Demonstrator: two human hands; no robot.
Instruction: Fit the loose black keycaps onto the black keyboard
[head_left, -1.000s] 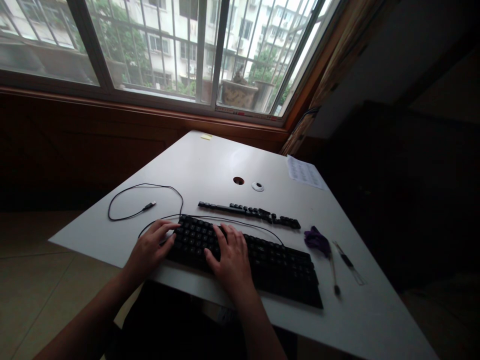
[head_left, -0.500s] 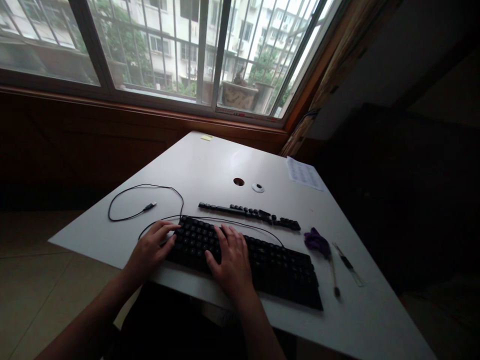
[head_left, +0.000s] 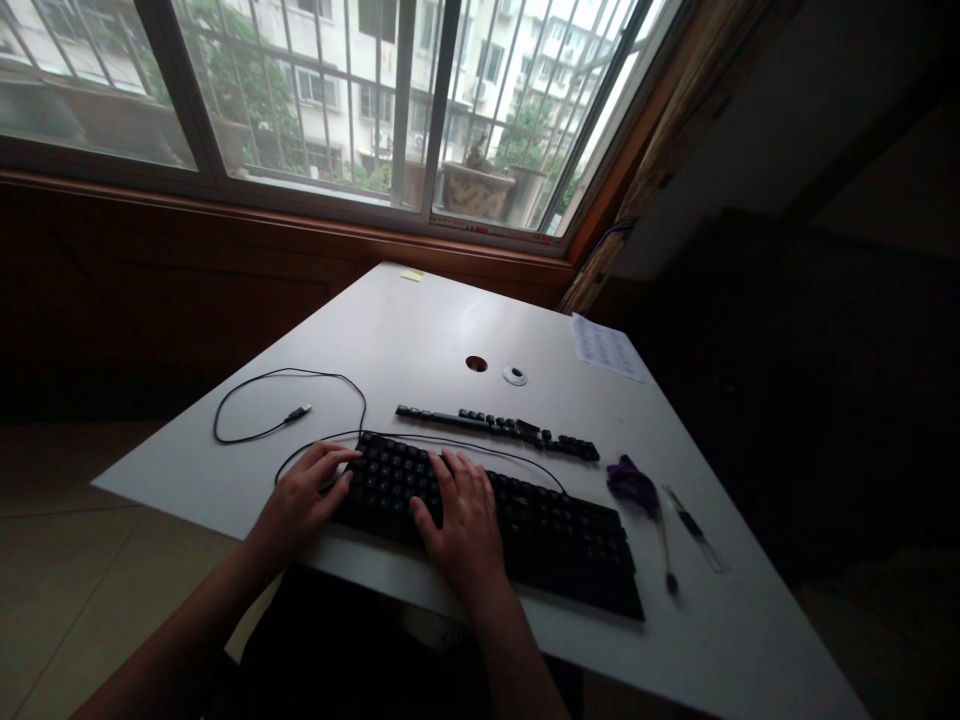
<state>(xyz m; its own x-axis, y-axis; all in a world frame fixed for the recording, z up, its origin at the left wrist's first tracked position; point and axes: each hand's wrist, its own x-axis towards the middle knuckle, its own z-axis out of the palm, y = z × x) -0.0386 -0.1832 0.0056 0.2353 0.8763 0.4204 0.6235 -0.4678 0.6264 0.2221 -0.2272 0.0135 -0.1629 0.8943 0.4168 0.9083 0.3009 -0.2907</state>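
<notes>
A black keyboard (head_left: 570, 550) lies near the desk's front edge; many of its keys are too dark to make out. At its left end is my left hand (head_left: 304, 495), with the fingertips touching the upper left corner and the thumb apart by the side edge. My right hand (head_left: 465, 520) rests over the middle keys, its fingers and thumb spread. Behind the keyboard, several loose black keycaps (head_left: 529, 428) lie in a row. The keyboard's black cable (head_left: 465, 440) runs behind it and loops left to a USB plug (head_left: 298, 412).
On the right of the white desk (head_left: 390, 330) are a purple cloth (head_left: 632, 483), a thin brush (head_left: 667, 560) and a wire tool with a black grip (head_left: 690, 522). Farther back are a cable hole (head_left: 476, 364), its round cover (head_left: 515, 376) and a printed sheet (head_left: 607, 347).
The view has shifted very slightly. Both hands and the keyboard keep the same places.
</notes>
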